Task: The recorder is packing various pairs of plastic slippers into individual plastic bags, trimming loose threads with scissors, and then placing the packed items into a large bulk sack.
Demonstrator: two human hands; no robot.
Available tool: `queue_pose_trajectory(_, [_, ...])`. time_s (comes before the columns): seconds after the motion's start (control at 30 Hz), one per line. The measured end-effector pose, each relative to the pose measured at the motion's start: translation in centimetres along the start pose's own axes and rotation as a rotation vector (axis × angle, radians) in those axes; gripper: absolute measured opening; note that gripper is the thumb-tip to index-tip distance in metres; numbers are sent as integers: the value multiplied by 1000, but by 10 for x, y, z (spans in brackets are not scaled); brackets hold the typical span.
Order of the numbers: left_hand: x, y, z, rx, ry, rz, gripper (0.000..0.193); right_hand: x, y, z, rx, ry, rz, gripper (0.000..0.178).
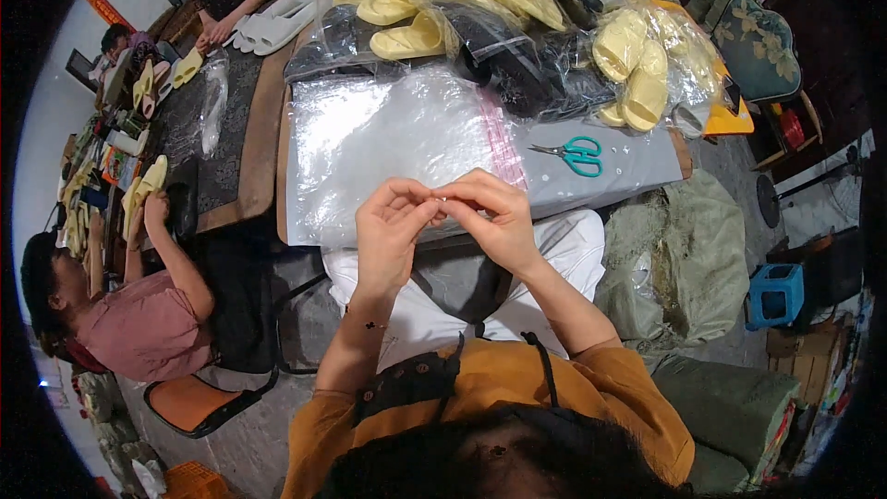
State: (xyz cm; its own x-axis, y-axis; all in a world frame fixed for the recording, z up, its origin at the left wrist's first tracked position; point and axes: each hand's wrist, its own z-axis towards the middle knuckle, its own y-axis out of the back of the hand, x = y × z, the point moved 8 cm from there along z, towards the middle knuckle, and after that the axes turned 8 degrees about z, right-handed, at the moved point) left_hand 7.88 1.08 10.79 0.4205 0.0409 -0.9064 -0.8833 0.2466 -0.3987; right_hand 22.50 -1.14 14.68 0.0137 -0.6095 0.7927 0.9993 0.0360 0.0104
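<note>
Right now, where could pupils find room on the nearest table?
Between the teal scissors and the right edge, the grey tabletop looks mostly bare. Clear plastic covers the left; bagged yellow slippers crowd the far side.

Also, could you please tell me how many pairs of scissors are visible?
1: the teal-handled scissors lie on the grey-covered table, to the right of the right hand. Others may be hidden under the bagged slippers.

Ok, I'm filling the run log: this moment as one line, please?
left hand, right hand: fingertips close together, anything pinched too small to tell | clear plastic: spread beyond hands | green-handled scissors: lying beyond right hand
</note>
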Motion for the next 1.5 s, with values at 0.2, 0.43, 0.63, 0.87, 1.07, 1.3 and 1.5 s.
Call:
queue_pose_trajectory(0.2, [-1, 15, -14, -53, -54, 204, 7, 16, -13, -9, 60, 104, -190, 18])
queue_pose_trajectory(0.43, [6, 19, -29, -109, -97, 325, 6, 21, -23, -13, 112, 242, -296, 18])
queue_pose_trajectory(0.63, [-3, 7, -33, -44, -117, 495, 11, 20, -20, -21, 100, 192, -225, 16])
queue_pose_trajectory(0.87, [26, 15, -34, 172, 279, 53, 10, 36, -21, -26, 229, 416, -343, 18])
queue_pose_trajectory(1.07, [20, 11, -36, 161, 135, 338, 15, 36, -30, -28, 310, 443, -536, 18])
queue_pose_trajectory(1.3, [14, -10, -36, 131, -31, 521, 22, 13, -28, -30, 232, 326, -423, 14])
queue_pose_trajectory(1.5, [6, -14, -21, 67, -116, 563, 19, -21, -15, -17, 30, -302, 133, 18])
